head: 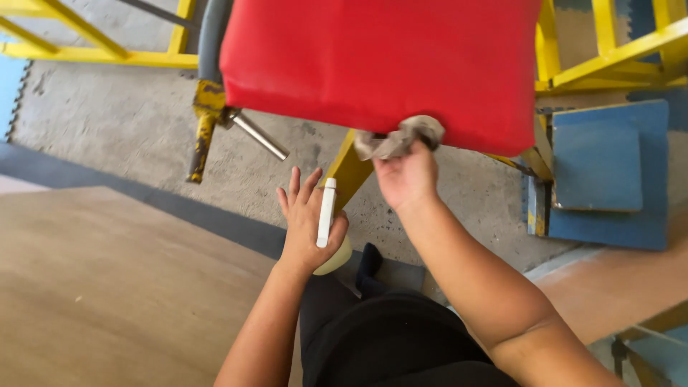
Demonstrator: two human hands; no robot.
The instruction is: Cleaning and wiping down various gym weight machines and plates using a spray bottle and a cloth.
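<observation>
Grey rag [398, 138] in right hand [407, 175] touches red pad [380, 64].

We think we are in a gym: a red padded bench [380, 64] at 12 o'clock, yellow steel frames [616, 54] at 2 o'clock, blue floor mats [598, 165] at 3 o'clock.

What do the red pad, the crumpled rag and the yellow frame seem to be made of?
Red pad: likely vinyl or leatherette, smooth with a soft sheen. Rag in the right hand: grey woven cloth, crumpled and limp. Yellow frame: painted metal, probably steel; paint is chipped.
</observation>
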